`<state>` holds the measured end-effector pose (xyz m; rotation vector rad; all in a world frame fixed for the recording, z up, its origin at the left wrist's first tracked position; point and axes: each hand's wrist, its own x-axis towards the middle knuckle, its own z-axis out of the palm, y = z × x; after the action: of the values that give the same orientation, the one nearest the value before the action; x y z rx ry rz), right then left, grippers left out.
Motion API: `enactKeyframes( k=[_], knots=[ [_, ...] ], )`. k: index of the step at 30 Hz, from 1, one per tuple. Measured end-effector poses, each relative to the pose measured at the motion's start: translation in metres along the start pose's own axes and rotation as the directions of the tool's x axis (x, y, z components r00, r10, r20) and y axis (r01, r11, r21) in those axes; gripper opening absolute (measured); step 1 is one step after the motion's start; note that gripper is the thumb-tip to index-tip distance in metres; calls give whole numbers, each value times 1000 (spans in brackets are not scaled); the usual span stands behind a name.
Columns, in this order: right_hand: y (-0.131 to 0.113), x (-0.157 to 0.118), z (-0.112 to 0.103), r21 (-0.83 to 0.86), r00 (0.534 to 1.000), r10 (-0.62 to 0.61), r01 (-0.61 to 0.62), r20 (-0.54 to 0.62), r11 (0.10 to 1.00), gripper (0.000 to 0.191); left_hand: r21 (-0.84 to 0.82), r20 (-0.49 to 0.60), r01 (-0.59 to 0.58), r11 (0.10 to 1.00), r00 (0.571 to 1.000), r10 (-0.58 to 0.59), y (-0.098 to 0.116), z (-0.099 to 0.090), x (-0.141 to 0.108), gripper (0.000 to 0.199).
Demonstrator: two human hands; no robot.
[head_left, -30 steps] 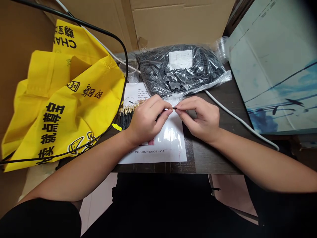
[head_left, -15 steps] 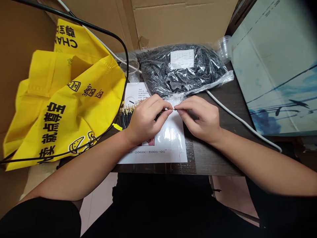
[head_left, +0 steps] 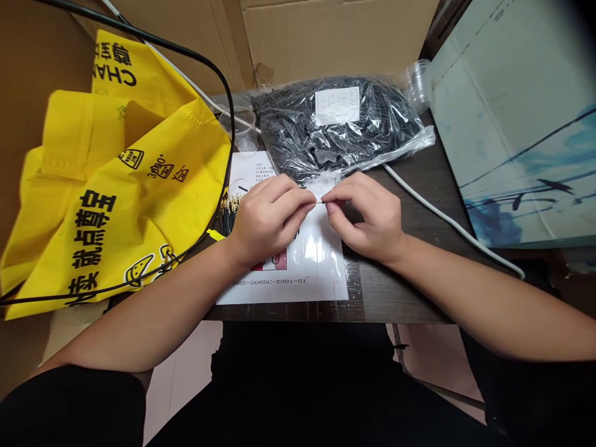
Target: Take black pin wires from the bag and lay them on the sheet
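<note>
Over the printed sheet (head_left: pixel 321 288), my left hand (head_left: pixel 270 214) is closed in a pinch on a thin wire with a gold-coloured terminal (head_left: pixel 318 202); most of the wire is hidden by the fingers. Facing it, thumb and index finger of my right hand (head_left: pixel 367 214) pinch a small black piece (head_left: pixel 324 202) at the terminal's end. How far the two fit into each other is too small to tell. Left of my left hand lies a bundle of black wires (head_left: pixel 228 214) with gold-coloured tips, partly covered by that hand.
Behind my hands lies a clear plastic bag (head_left: pixel 298 136) full of small black parts. Plastic cups (head_left: pixel 416 84) stand near it. A yellow bag (head_left: pixel 153 143) and a black cable (head_left: pixel 229 93) are at left. A white cable (head_left: pixel 447 217) crosses the table (head_left: pixel 395 292) at right, beside a pale box (head_left: pixel 521 143).
The whole view has shifted slightly. My fingertips have come a little apart sideways, so more of the gold-coloured terminal and the black piece shows between them.
</note>
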<state>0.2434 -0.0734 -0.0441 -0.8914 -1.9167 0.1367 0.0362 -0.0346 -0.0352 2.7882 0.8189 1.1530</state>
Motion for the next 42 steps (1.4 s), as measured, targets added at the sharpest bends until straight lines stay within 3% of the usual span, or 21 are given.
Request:
enactKeyframes(
  k=[20, 42],
  knots=[
    [2, 0, 0, 37, 1000, 9, -9, 25, 999, 15, 28, -4, -2, 1000, 1000, 3, 0, -1, 0, 8],
    [3, 0, -1, -9, 999, 6, -6, 31, 1000, 15, -66, 8, 55, 996, 998, -55, 4, 1, 1, 10]
  ],
)
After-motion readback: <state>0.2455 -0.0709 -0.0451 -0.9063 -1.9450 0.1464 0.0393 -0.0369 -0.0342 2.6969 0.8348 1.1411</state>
